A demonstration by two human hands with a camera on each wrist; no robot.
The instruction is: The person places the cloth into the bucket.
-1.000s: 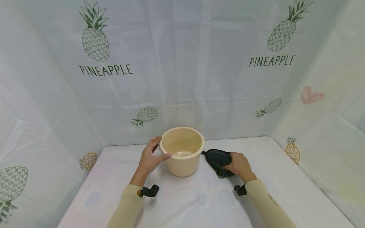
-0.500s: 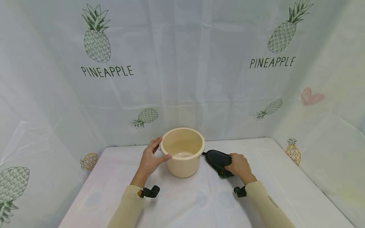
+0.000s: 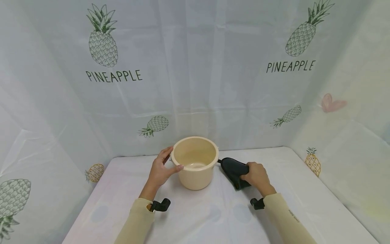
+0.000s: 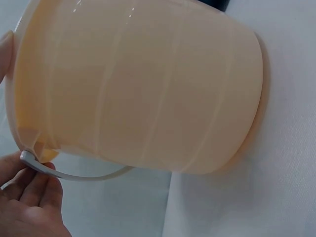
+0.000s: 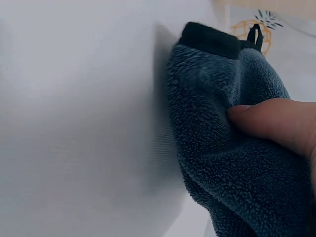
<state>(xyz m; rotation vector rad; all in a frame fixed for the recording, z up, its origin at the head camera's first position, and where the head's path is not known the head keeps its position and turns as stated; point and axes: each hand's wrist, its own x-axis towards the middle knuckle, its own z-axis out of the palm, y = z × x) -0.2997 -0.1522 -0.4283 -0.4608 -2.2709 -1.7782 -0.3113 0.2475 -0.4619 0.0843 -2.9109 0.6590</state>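
Observation:
A cream plastic bucket (image 3: pixel 195 176) stands upright near the table's back edge, its rim facing up. My left hand (image 3: pixel 159 171) holds its left side, thumb at the front of the rim and fingers by the handle's (image 4: pixel 89 177) end. To the bucket's right, my right hand (image 3: pixel 256 176) pinches a dark plush cloth piece (image 3: pixel 234 171). In the right wrist view its blue-grey pile, black band (image 5: pixel 212 40) and small loop (image 5: pixel 255 35) show. The thumb (image 5: pixel 276 123) presses into the pile; the other fingers are hidden behind it there.
The table (image 3: pixel 195 217) has a white cover. Behind it and at both sides hangs a pale sheet (image 3: pixel 195 84) printed with pineapples. A black wrist camera (image 3: pixel 160 205) sits on the left wrist, another camera (image 3: pixel 257 203) on the right.
My right hand has shifted slightly right and turned the plush piece a little; its far end is somewhat farther from the bucket. Left hand and bucket have stayed in place.

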